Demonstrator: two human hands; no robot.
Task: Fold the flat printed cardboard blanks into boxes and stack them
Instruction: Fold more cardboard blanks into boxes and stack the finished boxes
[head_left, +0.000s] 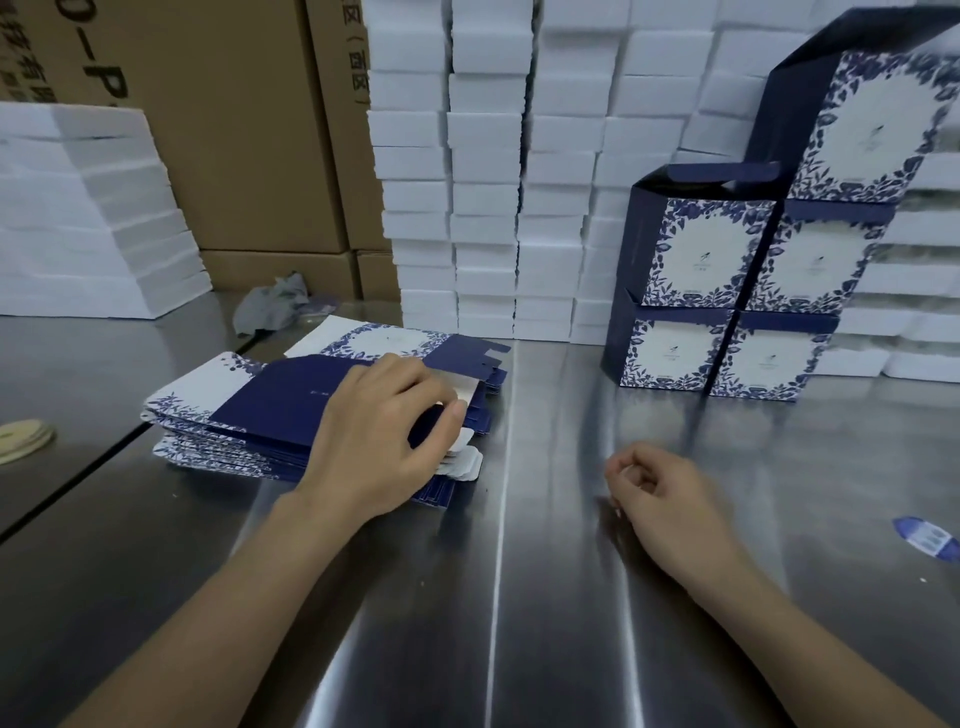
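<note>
A pile of flat blue-and-white printed blanks (270, 410) lies on the steel table at centre left. My left hand (384, 436) rests on top of the pile, and its thumb and fingers pinch the right edge of the top blank near the white tabs (462, 460). My right hand (660, 493) hovers just over the bare table to the right, fingers loosely curled and holding nothing. Several folded boxes (727, 306) with the same blue floral print stand stacked at the right rear, some with top flaps up.
Behind the steel table (545, 597) rise tall stacks of white foam blocks (488, 182) and brown cartons (234, 130). More white foam (88, 218) sits at far left. A grey rag (270, 304), a tape roll (23, 441) and a small blue label (930, 538) lie on the table.
</note>
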